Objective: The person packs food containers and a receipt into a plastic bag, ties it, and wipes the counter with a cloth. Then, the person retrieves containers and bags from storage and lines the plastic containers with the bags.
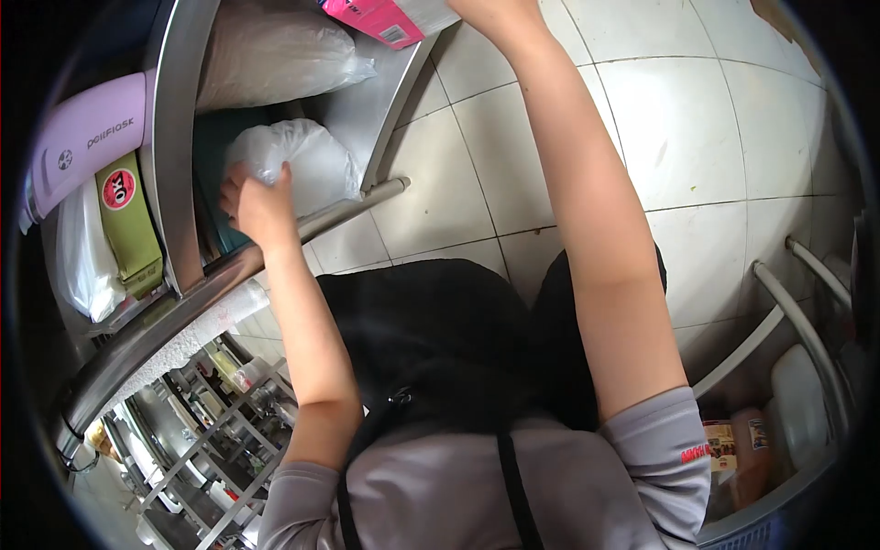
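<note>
My left hand (259,206) reaches into the metal shelf, up against a white translucent plastic bag (312,165). Its thumb points up, apart from the fingers, and no firm hold on the bag shows. At the top edge of the view, my right hand (500,16) is beside the end of a pink and white package (380,20). The fingers of that hand are cut off by the frame, so their grip is hidden. Behind the white bag lies a larger, cloudy plastic bag (275,55) with pale contents.
A lilac flask (92,137) and a green box (131,225) are left of the shelf's metal upright (179,147). A metal rail (234,266) runs along the front. White tiles (678,128) cover the floor. On the right stands a rack with pale tubes (779,293).
</note>
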`<state>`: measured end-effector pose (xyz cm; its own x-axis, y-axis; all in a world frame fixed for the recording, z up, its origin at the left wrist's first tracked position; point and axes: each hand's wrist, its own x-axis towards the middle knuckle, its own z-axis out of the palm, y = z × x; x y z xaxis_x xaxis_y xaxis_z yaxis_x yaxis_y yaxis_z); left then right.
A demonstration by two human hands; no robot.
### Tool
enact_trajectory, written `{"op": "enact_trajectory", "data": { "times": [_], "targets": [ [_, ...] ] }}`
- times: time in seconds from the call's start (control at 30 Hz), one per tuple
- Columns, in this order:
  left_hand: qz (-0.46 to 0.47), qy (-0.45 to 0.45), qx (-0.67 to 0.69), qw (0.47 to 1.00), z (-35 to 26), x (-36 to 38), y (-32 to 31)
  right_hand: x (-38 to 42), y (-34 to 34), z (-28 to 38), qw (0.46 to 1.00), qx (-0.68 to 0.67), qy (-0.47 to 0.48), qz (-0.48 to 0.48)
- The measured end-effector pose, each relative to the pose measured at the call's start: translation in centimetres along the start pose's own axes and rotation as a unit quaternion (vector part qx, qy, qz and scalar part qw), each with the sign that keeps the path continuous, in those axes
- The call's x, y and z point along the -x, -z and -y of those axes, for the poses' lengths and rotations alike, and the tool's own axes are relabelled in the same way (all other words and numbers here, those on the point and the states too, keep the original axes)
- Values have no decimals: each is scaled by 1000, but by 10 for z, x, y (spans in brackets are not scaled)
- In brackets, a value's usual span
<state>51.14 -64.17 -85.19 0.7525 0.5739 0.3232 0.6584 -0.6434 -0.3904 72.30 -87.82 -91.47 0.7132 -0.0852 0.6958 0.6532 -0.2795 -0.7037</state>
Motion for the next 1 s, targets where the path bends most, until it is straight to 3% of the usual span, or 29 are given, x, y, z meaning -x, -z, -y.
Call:
{"op": "enact_trajectory", "data": {
  "times": [0.03,0.17,0.27,0.33,0.4,0.5,0.57,0.6,0.63,0.7,0.73,0.8,0.87,1.0],
  "targets": [
    [33,2,8,999,-8,4,10,-4,9,12,1000,17,-4,-24],
    [-21,-68,71,995,-12,28,18,-1,14,27,998,29,-32,-46],
    [-86,-171,257,947,-16,49,29,13,-2,63,991,-85,-70,81],
    [-71,-173,309,932,-20,65,33,53,-29,88,913,-223,-222,261],
    [-45,-180,350,918,-20,69,36,77,-37,107,868,-256,-283,319],
    [-30,-161,409,898,-12,65,44,65,-38,117,837,-327,-280,337],
    [-20,-126,480,868,-13,55,58,41,-36,96,947,-200,-177,179],
    [-27,-118,511,851,-11,51,61,31,-37,83,971,-125,-163,121],
    [-7,-118,522,845,-8,48,70,21,-38,71,984,-47,-158,61],
    [23,-115,537,836,-2,43,89,17,-50,48,963,126,-238,-4],
    [31,-115,542,832,1,40,94,25,-67,44,953,12,-303,20],
    [29,-152,569,807,2,32,100,17,-79,60,938,-2,-341,66],
    [149,-100,598,781,3,32,120,16,-110,71,893,-60,-446,13],
    [225,-88,590,771,11,36,136,4,-113,77,873,-65,-473,98]
  ]
}}
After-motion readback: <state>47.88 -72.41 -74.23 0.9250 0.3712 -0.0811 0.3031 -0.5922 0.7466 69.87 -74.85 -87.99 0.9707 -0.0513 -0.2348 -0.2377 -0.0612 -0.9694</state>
